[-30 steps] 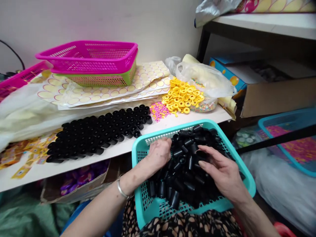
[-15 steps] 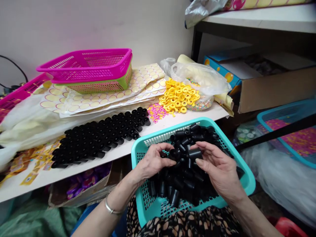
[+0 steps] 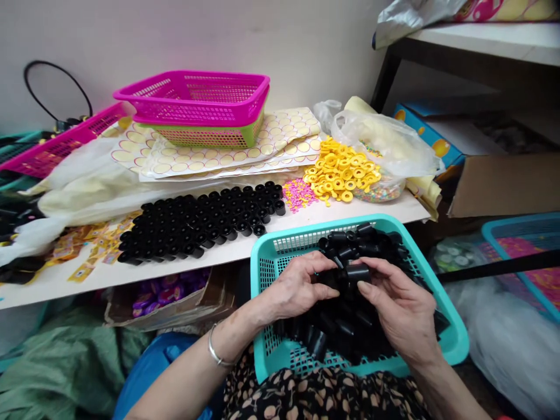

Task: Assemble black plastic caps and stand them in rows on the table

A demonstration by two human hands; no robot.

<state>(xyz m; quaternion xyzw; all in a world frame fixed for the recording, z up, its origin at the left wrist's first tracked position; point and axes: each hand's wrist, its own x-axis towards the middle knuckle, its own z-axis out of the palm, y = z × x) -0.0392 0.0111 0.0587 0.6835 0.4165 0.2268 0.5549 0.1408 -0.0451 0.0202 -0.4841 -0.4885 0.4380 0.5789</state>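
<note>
Centrally held piece: a short, glossy black cylinder (image 3: 359, 273), above the loose pile in the basket; its long axis lies nearly level, running left to right, one end toward the left hand and the other toward the right.
Right hand (image 3: 405, 303): fingers curled, thumb and fingertips pinching that cylinder from above and below, at its right part.
Left hand (image 3: 297, 286): thumb and forefinger reach in from the left, a gap between their tips, just beside the held cylinder; dark pieces crowd there, so whether it grips one cannot be told.
Turquoise basket (image 3: 457, 341): mesh-sided, at the person's front, near edge against dark patterned clothing.
Loose black cylinders (image 3: 317, 343): heaped inside the basket, pointing many ways, some lying flat, some tilted.
Standing black cylinders (image 3: 196, 221): packed in slanting rows, upright, round tops facing up, on the white desk (image 3: 301, 219) left of the basket.
Beyond the basket: yellow rings (image 3: 343, 172) in a pile, with small pink and orange bits (image 3: 300, 194) beside them.
Back of the desk: a pink basket (image 3: 192, 111) stacked in a green one (image 3: 205, 137), upon circle-printed sheets (image 3: 289, 140).
</note>
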